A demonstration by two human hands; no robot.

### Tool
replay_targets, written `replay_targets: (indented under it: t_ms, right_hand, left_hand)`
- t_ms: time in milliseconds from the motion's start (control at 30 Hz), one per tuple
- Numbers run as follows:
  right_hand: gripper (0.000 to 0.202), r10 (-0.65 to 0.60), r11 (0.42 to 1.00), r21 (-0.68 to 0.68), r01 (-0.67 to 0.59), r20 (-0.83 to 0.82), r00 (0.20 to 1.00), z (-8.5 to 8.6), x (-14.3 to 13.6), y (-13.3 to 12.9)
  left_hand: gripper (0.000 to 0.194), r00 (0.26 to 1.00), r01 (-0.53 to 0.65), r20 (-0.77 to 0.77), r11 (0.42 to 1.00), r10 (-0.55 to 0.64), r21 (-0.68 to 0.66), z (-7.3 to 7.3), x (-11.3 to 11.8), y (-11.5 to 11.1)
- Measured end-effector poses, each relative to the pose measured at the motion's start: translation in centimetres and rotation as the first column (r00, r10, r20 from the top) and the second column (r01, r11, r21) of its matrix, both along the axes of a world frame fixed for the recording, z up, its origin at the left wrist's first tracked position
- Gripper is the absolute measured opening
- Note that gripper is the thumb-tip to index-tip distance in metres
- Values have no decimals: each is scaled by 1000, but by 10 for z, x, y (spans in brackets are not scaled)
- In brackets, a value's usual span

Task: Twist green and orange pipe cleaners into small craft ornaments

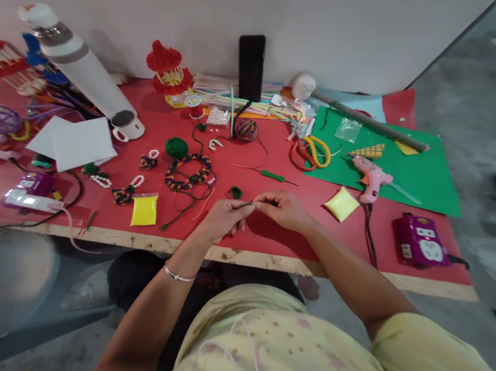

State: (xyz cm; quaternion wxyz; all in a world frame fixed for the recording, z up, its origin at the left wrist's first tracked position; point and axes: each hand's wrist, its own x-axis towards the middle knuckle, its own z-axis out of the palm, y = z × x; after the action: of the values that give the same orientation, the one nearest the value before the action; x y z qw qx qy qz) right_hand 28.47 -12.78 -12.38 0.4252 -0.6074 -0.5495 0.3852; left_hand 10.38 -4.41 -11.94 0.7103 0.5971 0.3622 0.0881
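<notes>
My left hand [230, 216] and my right hand [281, 208] meet at the front of the red table [249, 249], fingertips pinched together on a thin dark green strand [247, 204]. Just beyond them lies a small green coil [234, 192]. A green-handled hook tool [272, 175] rests past my right hand. Past my left hand sits a braided multicolour yarn ring [188, 172], with a green yarn ball [176, 147] behind it. Orange and yellow scissors [310, 153] lie farther right.
A pink glue gun [371, 178] and a purple power strip [421, 241] stand at the right. A white bottle [87, 73], a mug [127, 125] and a phone [252, 68] are at the back. Yellow packets [144, 210] lie near the front edge.
</notes>
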Motion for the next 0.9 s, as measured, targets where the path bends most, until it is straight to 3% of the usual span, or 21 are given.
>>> replay_targets:
  t_ms: [167, 400, 567, 700, 900]
  right_hand:
    - [30, -4, 999, -52, 1, -60, 998, 3, 0, 1]
    - [31, -36, 999, -29, 36, -19, 999, 4, 5, 0]
    - [32, -23, 999, -22, 23, 14, 1000, 5, 7, -1]
    - [32, -19, 999, -26, 19, 22, 1000, 7, 8, -1]
    - [32, -31, 999, -37, 32, 22, 999, 9, 9, -1]
  left_hand:
    - [58, 998, 58, 21, 989, -56, -135, 2, -1, 6]
    - [34, 998, 10, 62, 988, -1, -154, -6, -4, 6]
    - [31, 996, 23, 90, 979, -4, -204, -4, -6, 10]
    - [32, 999, 28, 39, 988, -22, -153, 4, -3, 10]
    - [37, 997, -77, -18, 997, 77, 5, 2, 2, 7]
